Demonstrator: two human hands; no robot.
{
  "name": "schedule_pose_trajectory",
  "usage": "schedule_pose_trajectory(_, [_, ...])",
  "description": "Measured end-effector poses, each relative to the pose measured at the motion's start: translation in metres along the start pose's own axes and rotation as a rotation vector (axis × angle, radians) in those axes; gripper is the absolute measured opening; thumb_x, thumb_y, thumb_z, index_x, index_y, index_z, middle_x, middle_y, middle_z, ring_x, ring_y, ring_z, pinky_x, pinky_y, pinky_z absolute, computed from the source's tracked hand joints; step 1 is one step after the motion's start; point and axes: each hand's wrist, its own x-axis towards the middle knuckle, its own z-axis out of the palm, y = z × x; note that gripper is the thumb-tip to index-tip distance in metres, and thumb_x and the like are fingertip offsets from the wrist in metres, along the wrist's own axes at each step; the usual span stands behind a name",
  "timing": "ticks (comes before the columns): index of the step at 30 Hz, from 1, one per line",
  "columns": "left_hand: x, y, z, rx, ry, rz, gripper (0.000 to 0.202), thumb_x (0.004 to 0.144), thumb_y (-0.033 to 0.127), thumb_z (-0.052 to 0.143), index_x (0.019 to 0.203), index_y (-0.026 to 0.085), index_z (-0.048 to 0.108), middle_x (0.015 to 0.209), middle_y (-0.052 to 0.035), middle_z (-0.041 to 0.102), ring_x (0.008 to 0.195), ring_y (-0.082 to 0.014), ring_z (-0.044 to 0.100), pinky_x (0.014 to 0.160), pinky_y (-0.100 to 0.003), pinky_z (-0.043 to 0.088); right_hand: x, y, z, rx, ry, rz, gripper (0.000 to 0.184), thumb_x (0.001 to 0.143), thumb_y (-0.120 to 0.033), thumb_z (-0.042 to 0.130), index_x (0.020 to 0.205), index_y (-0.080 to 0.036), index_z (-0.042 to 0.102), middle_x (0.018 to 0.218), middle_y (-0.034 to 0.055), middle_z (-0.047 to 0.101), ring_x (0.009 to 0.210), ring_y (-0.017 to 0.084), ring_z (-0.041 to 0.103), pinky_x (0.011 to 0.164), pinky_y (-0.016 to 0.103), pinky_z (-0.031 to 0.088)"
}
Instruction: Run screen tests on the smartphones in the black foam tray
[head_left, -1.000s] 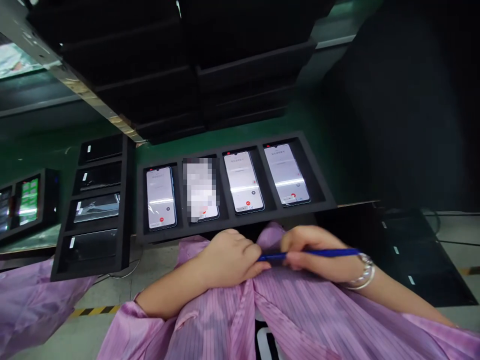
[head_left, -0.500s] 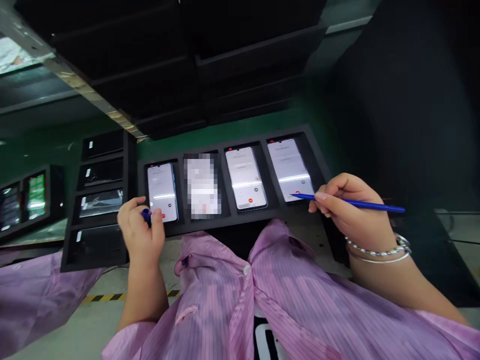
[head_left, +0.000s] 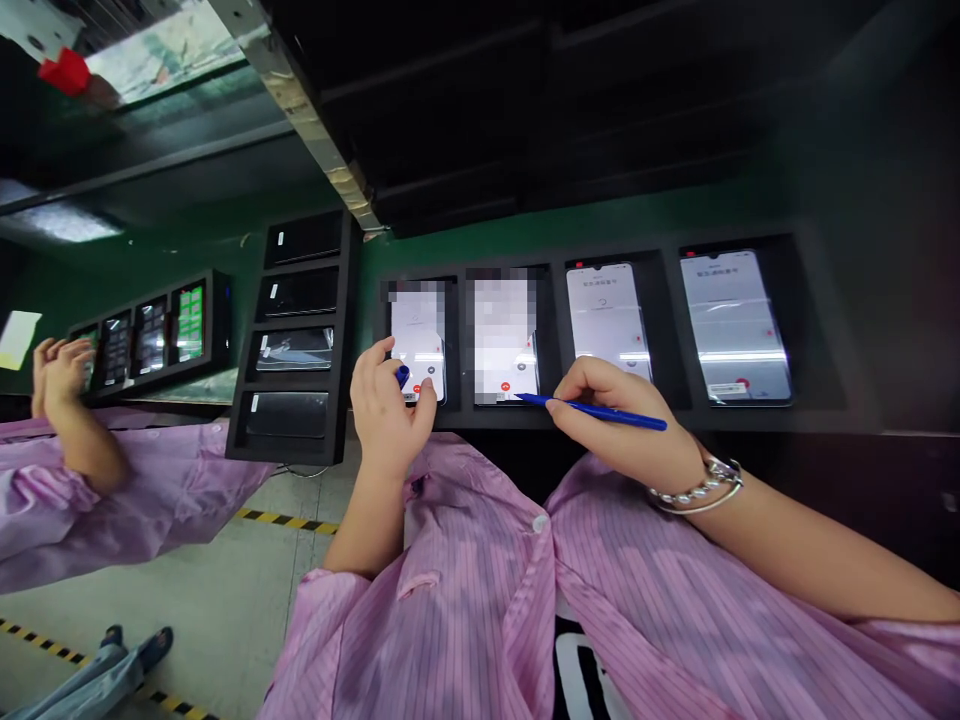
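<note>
Four phones with lit white screens lie in the slots of a black tray [head_left: 555, 415]. My right hand [head_left: 622, 400] pinches a blue stylus pen [head_left: 622, 415], its tip at the lower edge of the second phone [head_left: 502, 330] from the left. That hand covers the bottom of the third phone [head_left: 606, 310]. Further right lies the fourth phone [head_left: 735, 320]. At the first phone [head_left: 418, 315], my left hand [head_left: 386, 410] is curled around a dark blue pen-like thing [head_left: 403, 376], mostly hidden. Its thumb is by the red button; contact I cannot tell.
A second black tray [head_left: 339, 350] with dark-screened phones stands at left. Beyond it, a co-worker's hands [head_left: 64, 375] are near another tray [head_left: 219, 320] of lit phones. A dark shelf [head_left: 570, 120] overhangs the green bench [head_left: 600, 212]; a taped metal post [head_left: 315, 125] runs beside it.
My right hand has moved the stylus pen left, from the fourth phone to the second. My left hand stays by the first phone. The view has turned left, bringing the co-worker's hands into sight.
</note>
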Motion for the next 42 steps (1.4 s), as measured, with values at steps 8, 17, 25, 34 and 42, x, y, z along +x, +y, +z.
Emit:
schedule_pose_trajectory(8, [-0.001,-0.003,0.000,-0.044,0.020,0.063,0.026,0.092,0.030,0.063,0.110,0.023,0.047,0.137,-0.0194,0.061,0.130,-0.0333,0.058,0.106,-0.052,0.048,0.002,-0.006,0.004,-0.131,-0.009,0.034,0.021,0.088,-0.036,0.060,0.073,-0.026,0.050,0.068,-0.0014,0.057,0.062,0.016,0.051,0.059,0.031,0.038])
schedule_pose_trajectory(17, [-0.005,-0.003,-0.002,-0.104,0.033,0.041,0.026,0.093,0.030,0.063,0.112,0.023,0.046,0.139,-0.0195,0.060,0.132,-0.0330,0.057,0.106,-0.051,0.048,-0.002,-0.002,0.002,-0.109,0.032,0.073,0.020,0.086,-0.031,0.062,0.072,-0.025,0.050,0.072,0.0001,0.062,0.065,0.016,0.053,0.060,0.032,0.042])
schedule_pose_trajectory(25, [-0.008,-0.003,-0.004,-0.304,0.083,0.024,0.018,0.106,0.038,0.043,0.108,0.023,0.051,0.130,-0.0155,0.065,0.123,-0.0285,0.062,0.103,-0.048,0.050,0.015,-0.032,0.049,0.076,-0.069,-0.109,0.017,0.089,-0.032,0.065,0.078,-0.023,0.056,0.071,-0.0018,0.060,0.062,0.013,0.054,0.059,0.029,0.040])
schedule_pose_trajectory(34, [-0.014,-0.001,-0.007,-0.358,0.089,0.051,0.023,0.108,0.037,0.036,0.105,0.021,0.053,0.124,-0.0150,0.068,0.116,-0.0275,0.063,0.103,-0.048,0.049,0.039,-0.035,0.084,-0.022,-0.109,-0.129,0.019,0.086,-0.033,0.061,0.074,-0.023,0.052,0.065,-0.0046,0.055,0.058,0.012,0.049,0.056,0.027,0.037])
schedule_pose_trajectory(42, [-0.016,-0.002,-0.007,-0.366,0.077,0.060,0.023,0.107,0.034,0.035,0.104,0.021,0.053,0.124,-0.0152,0.069,0.116,-0.0277,0.063,0.103,-0.048,0.050,0.038,-0.038,0.084,-0.070,-0.122,-0.144,0.016,0.082,-0.028,0.062,0.071,-0.023,0.051,0.062,-0.0050,0.054,0.055,0.011,0.047,0.053,0.027,0.036])
